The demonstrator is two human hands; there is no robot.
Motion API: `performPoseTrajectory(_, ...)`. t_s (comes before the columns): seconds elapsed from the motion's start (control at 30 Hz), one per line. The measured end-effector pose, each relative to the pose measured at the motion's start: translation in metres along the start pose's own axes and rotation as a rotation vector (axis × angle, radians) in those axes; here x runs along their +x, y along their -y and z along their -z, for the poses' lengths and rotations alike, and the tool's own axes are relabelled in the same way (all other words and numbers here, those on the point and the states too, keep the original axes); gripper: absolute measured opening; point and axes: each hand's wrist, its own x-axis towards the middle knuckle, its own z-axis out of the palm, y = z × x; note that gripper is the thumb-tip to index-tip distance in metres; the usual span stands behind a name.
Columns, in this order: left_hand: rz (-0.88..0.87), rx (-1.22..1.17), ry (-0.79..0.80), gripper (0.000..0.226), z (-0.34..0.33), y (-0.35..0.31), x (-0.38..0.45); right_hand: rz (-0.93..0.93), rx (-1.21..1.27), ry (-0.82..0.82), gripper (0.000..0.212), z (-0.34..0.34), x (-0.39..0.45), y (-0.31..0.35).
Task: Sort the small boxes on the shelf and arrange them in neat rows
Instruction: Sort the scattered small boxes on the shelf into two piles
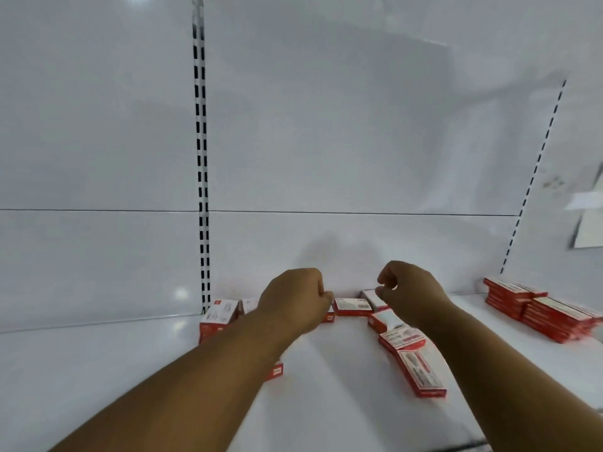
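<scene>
Small red-and-white boxes lie loose on the white shelf point(326, 402). One lies flat by the back panel point(352, 306), and a tilted one point(372, 297) leans beside it. More trail toward me on the right point(403, 339), point(422, 373). A short stack point(217, 316) stands at the left. My left hand point(293, 298) is curled, its fingertips at the flat box's left end; my forearm hides what lies beneath. My right hand point(411, 288) hovers just above the tilted box, fingers curled in with nothing visible between them.
Neat stacks of the same red boxes point(554, 314) stand at the far right of the shelf. A slotted upright point(202, 190) runs down the back panel on the left. Papers point(590, 223) hang on the right wall. One box point(276, 371) peeks from under my left forearm.
</scene>
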Motion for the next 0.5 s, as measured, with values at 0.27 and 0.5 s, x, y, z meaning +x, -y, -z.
performPoseTrajectory(0.27,0.167,0.26,0.166,0.038,-0.049,-0.039,0.037,0.136,-0.308,0.408,0.056,0.006,0.019,-0.046)
performPoseTrajectory(0.5,0.306,0.125,0.217,0.033,-0.055,-0.052,0.038,0.329,-0.318,0.47,0.049,-0.009,0.04,-0.051)
